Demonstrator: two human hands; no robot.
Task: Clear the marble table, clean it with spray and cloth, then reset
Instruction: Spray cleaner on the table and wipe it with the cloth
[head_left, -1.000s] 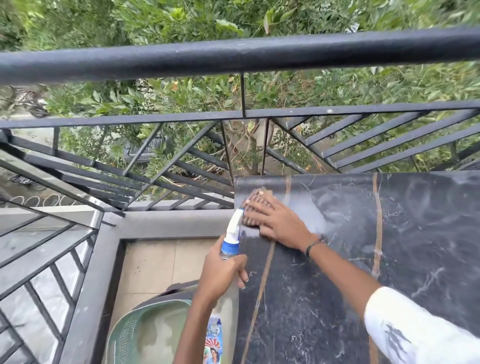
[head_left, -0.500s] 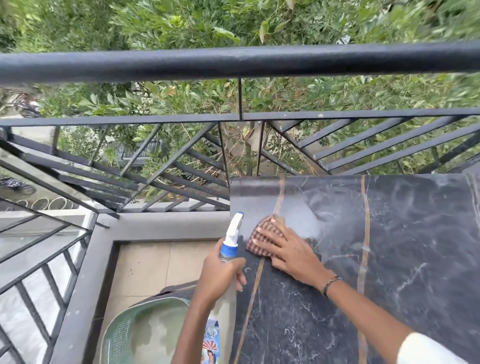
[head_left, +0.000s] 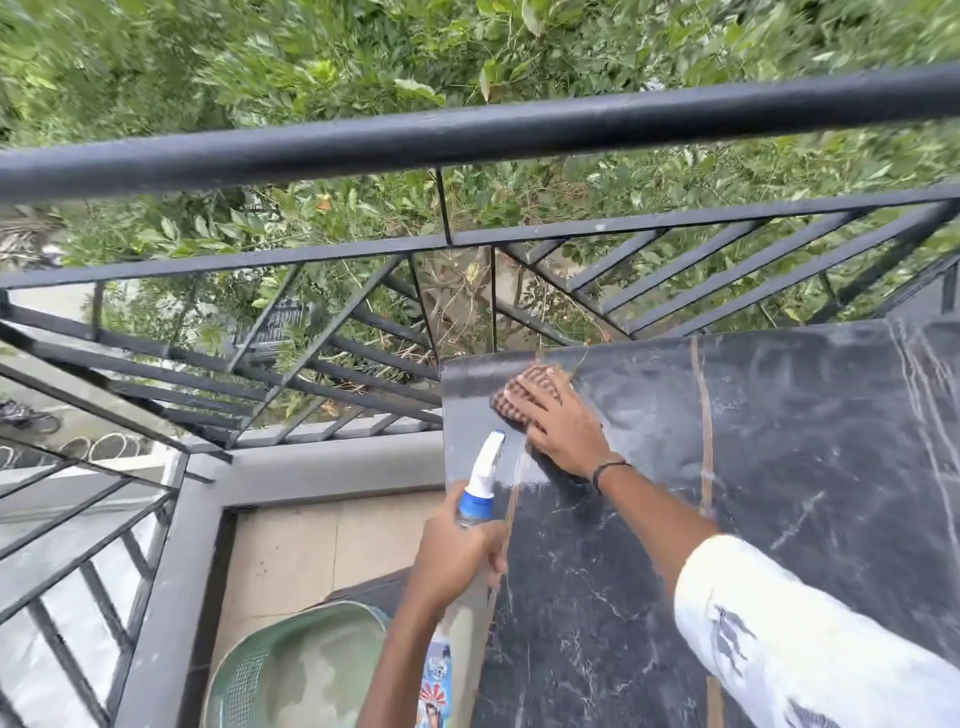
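Operator's arms and clothing, head view

We see two bare forearms entering from the lower edge. The right hand (head_left: 563, 426) carries a thin dark band (head_left: 609, 469) at the wrist. Above it, the right arm wears a white sleeve (head_left: 810, 639) with loose folds and grey printed marks. The left hand (head_left: 457, 551) and its forearm show no sleeve, band or ring in view.

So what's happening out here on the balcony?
A person is cleaning a dark marble table that stands against the black railing. The right hand lies flat on a checked cloth, pressing it to the table's far left corner. The left hand grips a spray bottle at the table's left edge, nozzle pointing toward the cloth. A green basket sits below on the floor.
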